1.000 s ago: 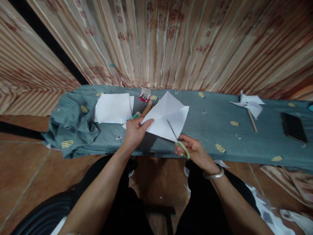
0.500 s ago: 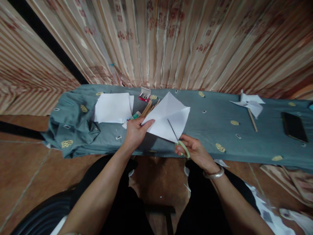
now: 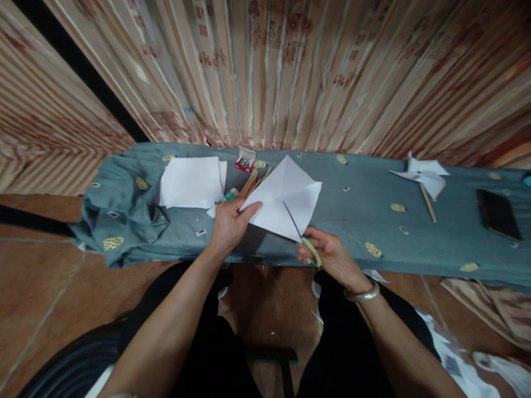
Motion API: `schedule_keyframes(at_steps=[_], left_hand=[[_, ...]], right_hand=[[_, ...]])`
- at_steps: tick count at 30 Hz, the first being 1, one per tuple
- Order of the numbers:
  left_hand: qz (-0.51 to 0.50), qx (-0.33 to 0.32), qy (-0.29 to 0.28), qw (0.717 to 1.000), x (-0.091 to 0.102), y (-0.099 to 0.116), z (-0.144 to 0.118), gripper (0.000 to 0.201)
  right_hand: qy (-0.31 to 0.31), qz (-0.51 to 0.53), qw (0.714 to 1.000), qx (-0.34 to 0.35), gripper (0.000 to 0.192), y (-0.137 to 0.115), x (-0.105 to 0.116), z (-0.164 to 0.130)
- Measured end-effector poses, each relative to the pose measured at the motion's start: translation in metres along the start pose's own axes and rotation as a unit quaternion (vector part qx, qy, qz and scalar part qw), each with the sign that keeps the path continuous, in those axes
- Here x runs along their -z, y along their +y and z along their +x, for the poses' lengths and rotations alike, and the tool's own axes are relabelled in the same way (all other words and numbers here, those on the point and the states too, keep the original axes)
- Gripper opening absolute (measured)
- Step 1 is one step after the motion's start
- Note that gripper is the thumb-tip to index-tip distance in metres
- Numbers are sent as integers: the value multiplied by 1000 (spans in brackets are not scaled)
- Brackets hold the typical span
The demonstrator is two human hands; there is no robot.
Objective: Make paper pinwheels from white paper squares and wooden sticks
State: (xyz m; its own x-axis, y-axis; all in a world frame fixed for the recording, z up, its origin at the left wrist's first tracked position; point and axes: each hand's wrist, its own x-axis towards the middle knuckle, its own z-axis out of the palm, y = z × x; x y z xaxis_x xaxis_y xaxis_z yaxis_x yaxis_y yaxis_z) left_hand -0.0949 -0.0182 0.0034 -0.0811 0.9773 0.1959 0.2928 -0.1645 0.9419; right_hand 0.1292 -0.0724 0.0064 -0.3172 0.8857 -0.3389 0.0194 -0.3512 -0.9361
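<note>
My left hand point(image 3: 233, 221) pinches the left corner of a creased white square sheet of paper point(image 3: 283, 190), thumb on top. In my right hand point(image 3: 326, 251) is a pair of scissors point(image 3: 314, 253) with pale green handles. One dark blade lies over the sheet, running from its lower right edge towards the middle; the other blade is hidden beneath. Just behind my left hand lie thin wooden sticks point(image 3: 250, 182) and a green-and-white tube point(image 3: 230, 195), partly covered by hand and paper.
A stack of white paper point(image 3: 191, 182) lies left on the cloth-covered bench point(image 3: 352, 213). At the back stands a small red box point(image 3: 245, 160) of metal pins. Rightward are a paper pinwheel point(image 3: 427, 176) on a stick and a black phone point(image 3: 499, 214). A patterned curtain point(image 3: 282, 72) hangs behind.
Almost nothing differs. The paper and scissors have shifted very slightly to the left, with both hands keeping their hold.
</note>
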Motion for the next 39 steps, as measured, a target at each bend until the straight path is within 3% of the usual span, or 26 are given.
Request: schedule_keyframes(at_steps=[4, 7, 11, 15, 17, 22, 26, 33, 35, 39], left_hand=[[-27, 26, 22, 999, 4, 0, 5, 29], [-76, 59, 65, 993, 12, -1, 12, 32], [-108, 79, 76, 988, 19, -3, 16, 36], [-71, 106, -37, 991, 13, -9, 10, 36], [-46, 108, -105, 987, 5, -11, 5, 36], [5, 85, -213, 973, -13, -6, -7, 33], [14, 81, -245, 966, -16, -1, -9, 36], [19, 91, -180, 979, -2, -3, 5, 32], [-12, 107, -155, 982, 2, -1, 8, 29], [-150, 157, -46, 975, -2, 4, 8, 31]], right_hand=[[-44, 3, 999, -4, 55, 1, 5, -3], [-59, -24, 998, -24, 53, -4, 20, -9], [17, -71, 997, -21, 52, -9, 54, -15], [217, -45, 971, 92, 54, -10, 75, -10], [254, -50, 956, 137, 51, -13, 77, -5], [181, -63, 974, 124, 58, -17, 69, 7], [139, -71, 984, 90, 54, -12, 63, 13], [144, -77, 983, 82, 48, -8, 66, 8], [157, -62, 982, 82, 47, -9, 67, 5], [214, -10, 971, 106, 48, -11, 64, 5]])
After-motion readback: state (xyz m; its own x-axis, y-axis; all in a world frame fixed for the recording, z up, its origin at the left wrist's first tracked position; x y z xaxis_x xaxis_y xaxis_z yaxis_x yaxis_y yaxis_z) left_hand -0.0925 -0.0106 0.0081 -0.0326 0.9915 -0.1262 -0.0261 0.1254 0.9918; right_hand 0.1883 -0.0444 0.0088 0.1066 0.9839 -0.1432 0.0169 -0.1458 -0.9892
